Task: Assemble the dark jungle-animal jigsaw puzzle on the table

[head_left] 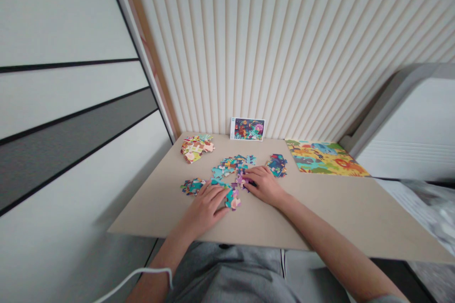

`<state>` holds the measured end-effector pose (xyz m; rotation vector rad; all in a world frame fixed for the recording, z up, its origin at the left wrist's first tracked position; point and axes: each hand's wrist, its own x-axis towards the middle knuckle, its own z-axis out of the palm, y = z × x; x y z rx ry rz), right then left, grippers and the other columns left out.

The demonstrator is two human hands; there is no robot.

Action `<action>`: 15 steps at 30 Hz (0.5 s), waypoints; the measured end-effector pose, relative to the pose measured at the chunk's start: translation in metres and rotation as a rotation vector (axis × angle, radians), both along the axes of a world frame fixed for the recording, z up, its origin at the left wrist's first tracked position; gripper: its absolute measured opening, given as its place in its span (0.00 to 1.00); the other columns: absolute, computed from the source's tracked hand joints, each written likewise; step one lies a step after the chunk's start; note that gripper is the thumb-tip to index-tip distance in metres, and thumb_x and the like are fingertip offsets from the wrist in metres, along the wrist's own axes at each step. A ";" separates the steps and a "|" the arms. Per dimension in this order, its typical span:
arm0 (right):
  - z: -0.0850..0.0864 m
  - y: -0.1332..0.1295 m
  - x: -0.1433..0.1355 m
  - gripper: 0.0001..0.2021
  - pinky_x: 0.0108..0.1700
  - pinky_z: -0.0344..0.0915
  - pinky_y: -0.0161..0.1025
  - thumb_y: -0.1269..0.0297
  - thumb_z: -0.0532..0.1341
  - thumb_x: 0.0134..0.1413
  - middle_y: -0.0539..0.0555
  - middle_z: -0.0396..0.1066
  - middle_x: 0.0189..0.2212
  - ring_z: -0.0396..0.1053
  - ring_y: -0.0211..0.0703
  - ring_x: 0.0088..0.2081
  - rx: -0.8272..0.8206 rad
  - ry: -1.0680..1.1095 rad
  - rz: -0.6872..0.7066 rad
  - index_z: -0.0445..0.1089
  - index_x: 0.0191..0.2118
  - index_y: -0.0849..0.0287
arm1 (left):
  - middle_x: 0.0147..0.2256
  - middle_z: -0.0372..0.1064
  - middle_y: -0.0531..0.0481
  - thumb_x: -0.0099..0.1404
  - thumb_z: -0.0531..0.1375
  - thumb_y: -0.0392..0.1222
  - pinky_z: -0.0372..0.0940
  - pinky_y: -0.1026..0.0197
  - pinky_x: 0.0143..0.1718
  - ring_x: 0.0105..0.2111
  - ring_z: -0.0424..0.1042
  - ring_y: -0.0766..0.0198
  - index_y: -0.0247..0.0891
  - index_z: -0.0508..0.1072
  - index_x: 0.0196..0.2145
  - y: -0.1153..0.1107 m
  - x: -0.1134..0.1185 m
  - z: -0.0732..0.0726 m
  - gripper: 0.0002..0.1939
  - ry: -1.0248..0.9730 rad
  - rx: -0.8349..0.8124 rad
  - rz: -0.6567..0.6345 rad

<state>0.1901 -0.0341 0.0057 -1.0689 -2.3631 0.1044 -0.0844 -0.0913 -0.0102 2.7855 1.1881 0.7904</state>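
Purple jigsaw pieces (241,180) lie at the curled fingertips of the right hand (263,185), while the left hand (208,206) rests loosely bent beside teal-and-pink jigsaw pieces (233,201); from my remote view I cannot tell whether either pinches one. Beneath spreads a beige tabletop (320,203), with a picture card (248,129) upright before the ribbed cream wall (213,47).

Left hand (208,204) and right hand (265,184) touch colourful puzzle pieces (233,200).

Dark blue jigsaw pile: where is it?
In the head view, the pile lies right of centre, just beyond the right hand, left of the yellow animal picture.
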 end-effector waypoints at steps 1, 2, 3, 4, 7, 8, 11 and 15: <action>0.002 -0.002 0.001 0.14 0.59 0.59 0.52 0.56 0.59 0.67 0.57 0.75 0.52 0.69 0.51 0.55 -0.002 0.031 0.017 0.73 0.54 0.51 | 0.54 0.70 0.43 0.68 0.62 0.44 0.54 0.39 0.67 0.57 0.67 0.52 0.42 0.64 0.62 0.000 0.000 -0.001 0.26 0.004 0.000 -0.001; 0.005 -0.005 0.000 0.15 0.59 0.59 0.52 0.55 0.60 0.67 0.58 0.75 0.53 0.69 0.51 0.55 -0.011 0.058 0.049 0.72 0.55 0.52 | 0.55 0.70 0.43 0.69 0.61 0.44 0.54 0.39 0.67 0.57 0.67 0.52 0.42 0.63 0.63 -0.001 -0.001 -0.001 0.27 0.008 -0.001 0.001; 0.007 -0.007 0.000 0.17 0.60 0.59 0.51 0.55 0.60 0.66 0.57 0.75 0.53 0.68 0.50 0.56 -0.025 0.079 0.098 0.71 0.57 0.51 | 0.55 0.69 0.43 0.69 0.61 0.44 0.53 0.40 0.67 0.58 0.66 0.51 0.42 0.62 0.64 -0.001 -0.001 -0.002 0.28 0.011 0.000 0.009; 0.009 -0.009 -0.001 0.19 0.60 0.60 0.51 0.53 0.61 0.65 0.57 0.74 0.54 0.68 0.50 0.58 -0.042 0.091 0.156 0.69 0.58 0.51 | 0.57 0.68 0.42 0.69 0.61 0.45 0.53 0.40 0.67 0.59 0.65 0.51 0.41 0.60 0.65 -0.002 -0.001 -0.002 0.30 0.010 0.003 0.023; 0.009 -0.009 -0.001 0.28 0.61 0.60 0.50 0.49 0.64 0.61 0.59 0.71 0.58 0.66 0.52 0.60 -0.084 0.085 0.267 0.64 0.64 0.51 | 0.63 0.61 0.39 0.66 0.64 0.51 0.52 0.40 0.68 0.64 0.58 0.46 0.39 0.54 0.69 -0.005 -0.002 0.000 0.40 0.001 0.016 0.071; 0.007 -0.007 0.000 0.29 0.61 0.60 0.51 0.49 0.64 0.62 0.59 0.70 0.59 0.65 0.52 0.60 -0.091 0.077 0.250 0.63 0.65 0.51 | 0.64 0.58 0.38 0.64 0.65 0.53 0.51 0.39 0.68 0.65 0.56 0.45 0.39 0.53 0.70 -0.005 -0.002 0.001 0.43 0.009 0.013 0.073; 0.001 0.002 0.006 0.23 0.60 0.61 0.53 0.54 0.60 0.66 0.59 0.71 0.58 0.67 0.52 0.59 -0.088 0.055 0.103 0.65 0.63 0.51 | 0.66 0.56 0.42 0.64 0.65 0.52 0.47 0.36 0.68 0.66 0.54 0.46 0.46 0.58 0.68 -0.007 -0.001 0.007 0.38 0.070 -0.033 0.007; -0.006 0.006 0.013 0.18 0.58 0.63 0.52 0.56 0.62 0.64 0.59 0.75 0.52 0.70 0.52 0.54 -0.094 0.032 0.008 0.71 0.57 0.53 | 0.59 0.65 0.48 0.68 0.63 0.47 0.43 0.36 0.70 0.62 0.61 0.52 0.51 0.71 0.58 -0.006 0.002 0.013 0.21 0.070 -0.100 -0.079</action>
